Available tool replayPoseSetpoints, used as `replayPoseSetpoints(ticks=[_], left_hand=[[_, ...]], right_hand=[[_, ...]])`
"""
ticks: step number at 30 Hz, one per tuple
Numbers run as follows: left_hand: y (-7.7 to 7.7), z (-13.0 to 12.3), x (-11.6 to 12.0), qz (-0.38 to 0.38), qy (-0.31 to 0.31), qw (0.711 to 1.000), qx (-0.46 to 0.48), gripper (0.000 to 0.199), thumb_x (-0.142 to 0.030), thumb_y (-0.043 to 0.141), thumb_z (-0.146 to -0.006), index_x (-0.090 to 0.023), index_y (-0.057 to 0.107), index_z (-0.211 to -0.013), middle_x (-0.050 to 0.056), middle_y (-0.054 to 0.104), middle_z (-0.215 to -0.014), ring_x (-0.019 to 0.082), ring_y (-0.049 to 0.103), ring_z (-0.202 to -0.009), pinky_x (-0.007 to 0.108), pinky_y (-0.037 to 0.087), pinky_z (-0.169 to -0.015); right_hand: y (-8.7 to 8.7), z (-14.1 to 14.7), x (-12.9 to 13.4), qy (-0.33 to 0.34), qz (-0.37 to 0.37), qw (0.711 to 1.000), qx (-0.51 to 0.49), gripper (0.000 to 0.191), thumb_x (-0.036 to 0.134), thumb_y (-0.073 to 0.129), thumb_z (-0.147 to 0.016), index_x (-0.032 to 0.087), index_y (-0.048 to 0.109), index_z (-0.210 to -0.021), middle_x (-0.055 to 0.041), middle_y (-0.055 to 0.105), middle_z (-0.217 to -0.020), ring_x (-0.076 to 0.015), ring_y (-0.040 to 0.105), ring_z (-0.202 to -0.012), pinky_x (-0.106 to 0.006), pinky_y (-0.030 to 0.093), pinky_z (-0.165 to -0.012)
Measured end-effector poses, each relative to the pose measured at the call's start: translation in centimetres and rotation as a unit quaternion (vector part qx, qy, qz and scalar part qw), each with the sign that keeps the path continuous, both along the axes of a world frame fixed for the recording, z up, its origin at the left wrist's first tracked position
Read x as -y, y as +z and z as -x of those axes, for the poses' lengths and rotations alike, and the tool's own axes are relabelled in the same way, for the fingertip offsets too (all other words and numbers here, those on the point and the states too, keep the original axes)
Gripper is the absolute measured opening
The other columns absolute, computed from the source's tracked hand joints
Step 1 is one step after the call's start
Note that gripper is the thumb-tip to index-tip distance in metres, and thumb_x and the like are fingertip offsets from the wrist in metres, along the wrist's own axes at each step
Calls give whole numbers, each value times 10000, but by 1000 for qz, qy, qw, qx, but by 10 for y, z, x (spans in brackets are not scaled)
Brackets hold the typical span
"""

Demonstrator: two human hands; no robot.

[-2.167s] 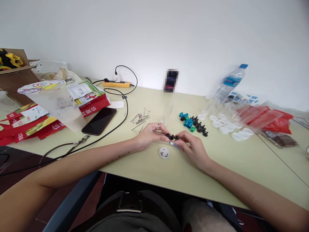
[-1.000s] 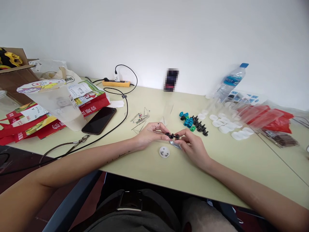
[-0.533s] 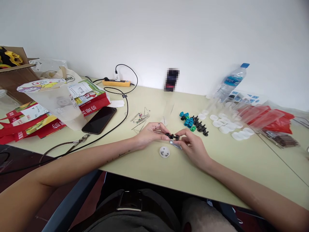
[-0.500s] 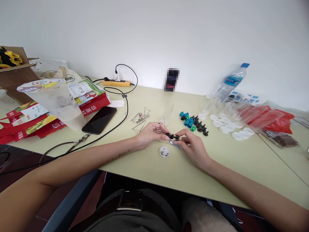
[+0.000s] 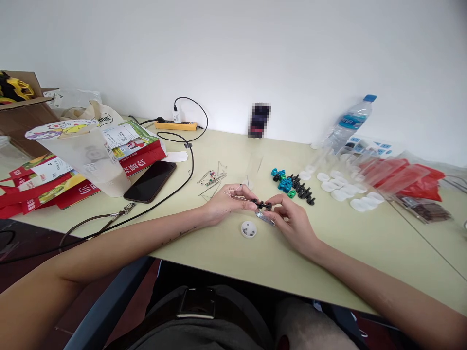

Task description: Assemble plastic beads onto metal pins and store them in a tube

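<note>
Between my two hands, above the table, is a small black plastic part (image 5: 263,205) with a knobbed shape. My left hand (image 5: 229,203) is closed, thumb and fingers pinching its left end, and a thin bent metal wire (image 5: 237,196) runs along those fingers. My right hand (image 5: 294,221) pinches the part's right end. A silvery ribbed piece (image 5: 265,217) hangs just below the black part, against the right fingertips; how it is joined cannot be seen. Just below the hands, a small round white dish (image 5: 248,229) contains several tiny metal bits.
Several bent wires (image 5: 212,179) lie behind my left hand. Blue, green and black plastic parts (image 5: 288,183) sit behind my right hand, with white discs (image 5: 339,187) farther right. A phone (image 5: 150,181), a cup (image 5: 87,155) and a black cable (image 5: 160,206) are at left; a water bottle (image 5: 350,124) leans back right.
Both hands stay in nearly the same place. The black part and the ribbed piece tilt very slightly between the fingers.
</note>
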State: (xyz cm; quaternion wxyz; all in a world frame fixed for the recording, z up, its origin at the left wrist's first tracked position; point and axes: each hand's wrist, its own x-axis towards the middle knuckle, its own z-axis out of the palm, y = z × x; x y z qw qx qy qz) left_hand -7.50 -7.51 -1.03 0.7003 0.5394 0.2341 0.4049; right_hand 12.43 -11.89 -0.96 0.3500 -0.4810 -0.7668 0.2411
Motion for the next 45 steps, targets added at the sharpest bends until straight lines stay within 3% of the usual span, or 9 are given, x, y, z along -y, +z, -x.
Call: replayPoseSetpoints(ticks=[4,9,15,21,26,32,38,42,45], left_hand=[[1,0,0,28,-45,998,43,207,-284,673,-739,-98,625,-818,69,641,-874,174,643,-804,376,461,-858],[0,0,0,41,-72,996,12,282,-303,668,-746,-91,618,-926,92,666,-802,172,655,-736,331,497,-768],[1,2,1,50,-57,997,-8,270,-286,700,-714,-79,629,-872,107,688,-775,162,663,-703,301,501,-752],[0,1,1,64,-57,996,-2,251,-276,697,-717,-76,640,-859,103,691,-776,159,668,-689,296,510,-757],[-1,0,0,74,-35,997,16,255,-264,694,-721,-62,642,-868,108,689,-785,183,673,-763,291,509,-781],[-2,0,0,72,-35,997,13,262,-257,709,-704,-54,640,-855,114,689,-798,183,674,-750,293,512,-779],[-2,0,-1,70,-22,997,11,284,-279,724,-683,-63,645,-849,110,688,-805,191,673,-756,320,506,-797],[-2,0,0,76,-31,997,-1,308,-297,738,-662,-71,647,-850,108,690,-795,189,674,-739,332,503,-802],[-2,0,-1,79,-28,996,3,308,-297,742,-658,-73,649,-849,106,689,-803,187,674,-744,333,500,-812]], right_hand=[[-1,-1,0,-4,-13,1000,-16,127,333,501,-868,239,455,-940,43,503,-615,-106,422,-498,-231,314,-478],[-2,-1,-1,-3,-32,999,-14,108,307,509,-864,232,476,-936,26,534,-681,-96,409,-494,-238,323,-491],[1,0,-1,-8,-29,1000,3,180,391,532,-845,215,493,-849,46,483,-588,-99,384,-481,-233,311,-481],[5,-3,0,32,-16,999,21,366,395,330,-938,187,533,-716,17,496,-571,-105,437,-520,-235,329,-523],[7,0,1,2,-9,1000,17,251,406,418,-907,197,551,-871,20,529,-653,-98,426,-517,-227,325,-505],[9,0,0,20,-3,999,36,340,387,350,-932,196,553,-737,18,530,-580,-108,463,-528,-231,352,-540],[2,-2,-2,-25,-31,999,19,193,375,524,-848,218,552,-957,30,544,-609,-109,419,-482,-240,351,-499],[3,-2,-2,1,-20,999,26,266,400,435,-891,201,577,-786,9,550,-611,-107,434,-495,-242,352,-502],[4,-1,-1,-9,-23,999,23,206,391,475,-875,208,569,-869,28,531,-576,-110,427,-494,-240,349,-506]])
